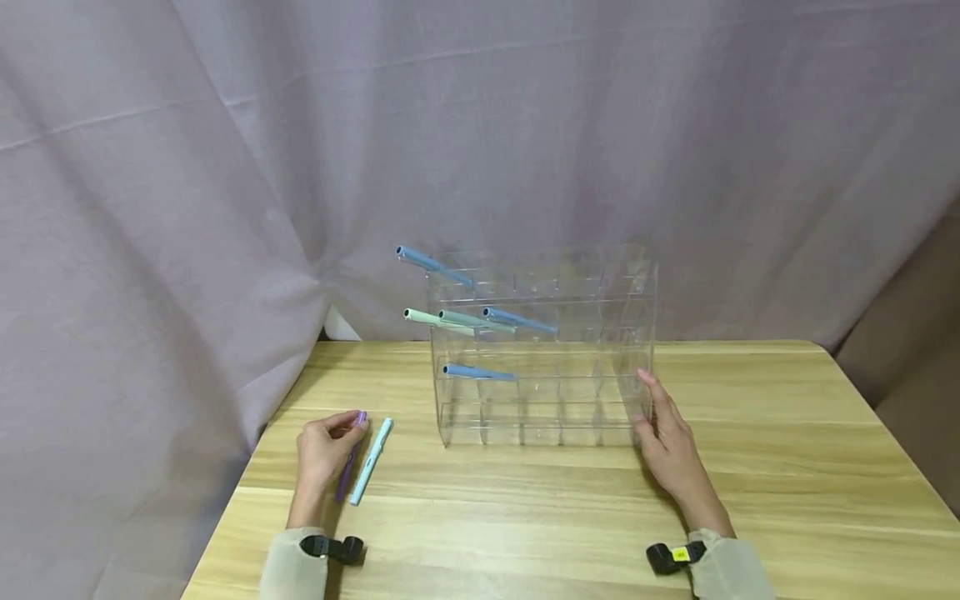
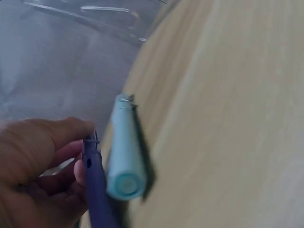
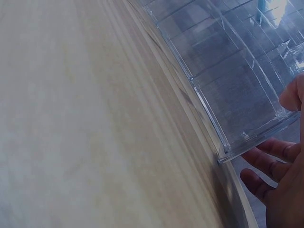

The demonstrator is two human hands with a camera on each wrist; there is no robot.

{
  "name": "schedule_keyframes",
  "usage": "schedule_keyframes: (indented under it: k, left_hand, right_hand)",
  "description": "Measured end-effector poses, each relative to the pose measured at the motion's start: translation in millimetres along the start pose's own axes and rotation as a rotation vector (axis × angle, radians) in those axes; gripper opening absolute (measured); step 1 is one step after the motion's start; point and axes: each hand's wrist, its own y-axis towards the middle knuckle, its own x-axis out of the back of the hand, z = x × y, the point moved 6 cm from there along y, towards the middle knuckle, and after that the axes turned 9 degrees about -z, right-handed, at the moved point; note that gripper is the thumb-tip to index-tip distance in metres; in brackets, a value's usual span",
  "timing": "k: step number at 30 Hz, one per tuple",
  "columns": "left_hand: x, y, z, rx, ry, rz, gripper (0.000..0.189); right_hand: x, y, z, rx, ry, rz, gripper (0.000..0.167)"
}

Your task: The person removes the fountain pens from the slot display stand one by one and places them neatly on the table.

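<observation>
At the table's left side, my left hand (image 1: pixel 326 450) pinches a purple pen (image 1: pixel 347 477) near its upper end between thumb and fingers. Right beside it a light-blue pen (image 1: pixel 371 462) lies on the wood, also close to the purple pen in the left wrist view. My right hand (image 1: pixel 670 446) grips the lower right edge of a clear compartment rack (image 1: pixel 577 435), thumb at the front and fingers along the outer side wall. Several pens stick out of the rack's left part: a blue pen (image 1: pixel 431 265) highest, a pale green pen (image 1: pixel 420 317), a grey-green pen (image 1: pixel 472 320) and more blue ones lower.
The rack stands upright on a wooden table (image 1: pixel 510 517), towards its back edge. Behind hangs a grey-mauve curtain (image 1: pixel 525 150). A brown surface (image 1: pixel 907 333) lies beyond the table's right edge.
</observation>
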Motion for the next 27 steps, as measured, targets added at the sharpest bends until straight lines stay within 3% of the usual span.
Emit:
schedule_keyframes:
  k: [7, 14, 19, 27]
  left_hand:
    - [-9.1, 0.9, -2.3, -0.076, 0.117, -0.029, 0.024]
    - [-9.4, -7.4, -16.7, -0.114, 0.108, -0.074, 0.037]
    - [-9.8, -16.5, -48.2, -0.185, 0.034, -0.118, 0.037]
    - [-17.9, -35.3, -116.8, -0.307, -0.154, -0.142, 0.030]
  right_hand:
    - [-1.9, -0.2, -1.3, 0.004, -0.002, 0.001, 0.075]
    - [-1.6, -0.7, -1.6, 0.003, -0.001, 0.003, 0.075]
    - [-1.4, -1.5, -1.2, 0.001, -0.006, 0.000, 0.075]
    - [-1.1, -0.3, -0.3, 0.017, 0.005, -0.011, 0.077]
